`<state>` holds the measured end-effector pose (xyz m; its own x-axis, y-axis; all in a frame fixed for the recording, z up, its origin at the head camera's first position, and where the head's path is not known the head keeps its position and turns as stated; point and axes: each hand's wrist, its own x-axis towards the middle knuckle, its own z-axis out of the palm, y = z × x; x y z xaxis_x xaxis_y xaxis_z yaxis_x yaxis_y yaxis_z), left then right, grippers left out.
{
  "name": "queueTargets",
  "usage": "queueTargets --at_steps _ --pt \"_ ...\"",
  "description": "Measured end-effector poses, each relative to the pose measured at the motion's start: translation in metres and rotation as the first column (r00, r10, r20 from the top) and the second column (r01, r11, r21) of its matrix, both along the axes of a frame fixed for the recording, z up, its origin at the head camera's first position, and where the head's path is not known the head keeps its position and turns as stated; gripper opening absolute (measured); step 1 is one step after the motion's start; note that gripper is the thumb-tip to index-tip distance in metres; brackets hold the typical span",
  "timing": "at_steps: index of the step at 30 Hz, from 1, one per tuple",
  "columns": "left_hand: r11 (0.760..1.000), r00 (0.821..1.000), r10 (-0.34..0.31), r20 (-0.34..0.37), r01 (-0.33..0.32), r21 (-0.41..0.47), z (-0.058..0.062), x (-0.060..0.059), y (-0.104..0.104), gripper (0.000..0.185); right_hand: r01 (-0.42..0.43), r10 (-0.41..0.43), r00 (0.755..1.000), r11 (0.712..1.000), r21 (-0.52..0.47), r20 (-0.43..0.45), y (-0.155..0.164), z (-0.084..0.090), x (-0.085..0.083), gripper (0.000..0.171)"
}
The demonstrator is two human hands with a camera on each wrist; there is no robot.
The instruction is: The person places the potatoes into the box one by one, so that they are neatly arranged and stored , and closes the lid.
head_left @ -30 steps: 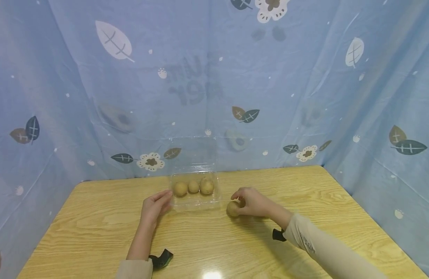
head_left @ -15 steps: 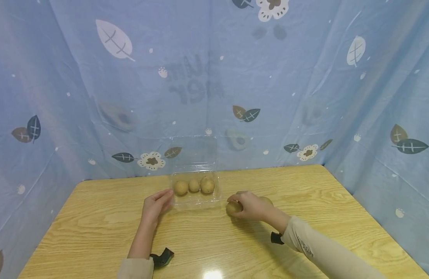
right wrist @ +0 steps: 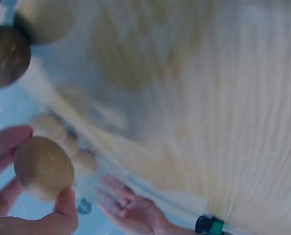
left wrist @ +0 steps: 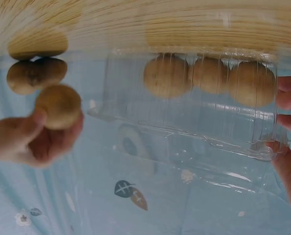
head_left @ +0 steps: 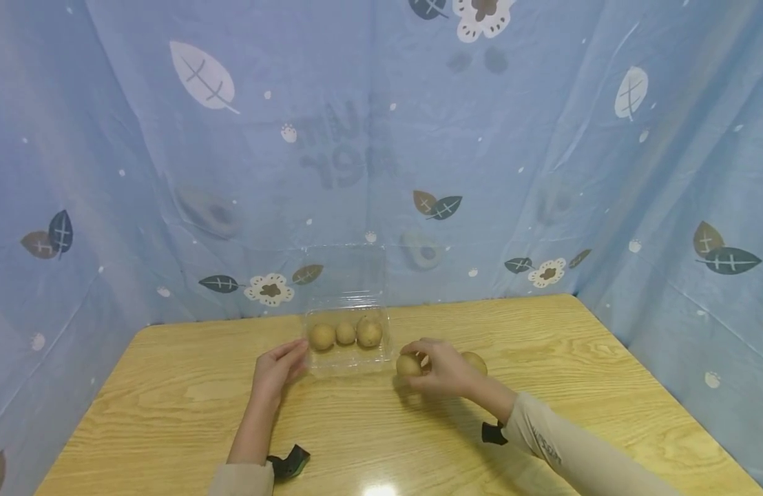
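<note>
Clamshell box (head_left: 347,344) mid tabletop (head_left: 171,393) w/ 3 potatoes (head_left: 346,334) in a row inside, my left hand (head_left: 276,368) at its left edge, my right hand (head_left: 443,368) right of box w/ potato (head_left: 409,365), another potato (head_left: 476,361) behind it.

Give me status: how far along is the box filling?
Done: three potatoes sit in the clear box. In hand: the right hand holds a fourth potato beside the box; the left hand touches the box's side. Left: at least one loose potato on the table.

Potatoes in clear box (head_left: 347,344): three (head_left: 346,334)
Potato held off the surface: one (head_left: 408,365)
Potatoes loose on surface: two (left wrist: 35,74)
Hands: two, left (head_left: 277,368) and right (head_left: 446,368)
</note>
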<state>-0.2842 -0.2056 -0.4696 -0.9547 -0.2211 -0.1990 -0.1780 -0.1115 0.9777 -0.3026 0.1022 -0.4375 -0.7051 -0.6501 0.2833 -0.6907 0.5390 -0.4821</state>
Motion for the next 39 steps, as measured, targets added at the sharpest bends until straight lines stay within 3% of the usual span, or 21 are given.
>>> queueTargets --at_steps 3,6,12,19,27,33,39 --pt "1.000 1.000 0.003 0.001 -0.003 -0.008 -0.001 0.001 -0.001 0.048 -0.070 0.069 0.997 0.995 -0.071 -0.020 -0.005 0.005 -0.002 0.036" --pt "1.000 1.000 0.001 -0.004 -0.001 -0.013 0.000 0.001 -0.001 0.049 -0.107 0.105 0.994 0.991 -0.077 -0.030 -0.011 0.013 -0.001 0.037" --pt "1.000 1.000 0.001 -0.002 -0.001 -0.003 0.002 0.001 -0.003 0.048 -0.111 0.110 0.993 0.993 -0.037 -0.039 -0.027 0.026 -0.002 0.040" --pt "1.000 1.000 0.010 0.000 -0.010 -0.003 0.001 0.001 -0.004 0.048 -0.117 0.120 0.992 0.987 -0.113 0.025 -0.050 0.032 -0.009 0.039" --pt "1.000 1.000 0.013 -0.001 -0.013 0.012 -0.001 -0.001 -0.004 0.048 0.012 0.040 0.966 0.980 -0.200 0.257 -0.083 0.023 -0.029 0.043" --pt "1.000 1.000 0.019 -0.008 -0.019 0.022 -0.004 -0.002 0.000 0.045 -0.017 0.059 0.964 0.986 -0.164 0.258 -0.107 0.012 -0.041 0.039" --pt "1.000 0.999 0.025 -0.024 -0.025 -0.001 -0.003 -0.002 0.002 0.044 0.093 -0.071 0.951 0.994 -0.060 0.301 -0.130 0.012 -0.037 0.037"
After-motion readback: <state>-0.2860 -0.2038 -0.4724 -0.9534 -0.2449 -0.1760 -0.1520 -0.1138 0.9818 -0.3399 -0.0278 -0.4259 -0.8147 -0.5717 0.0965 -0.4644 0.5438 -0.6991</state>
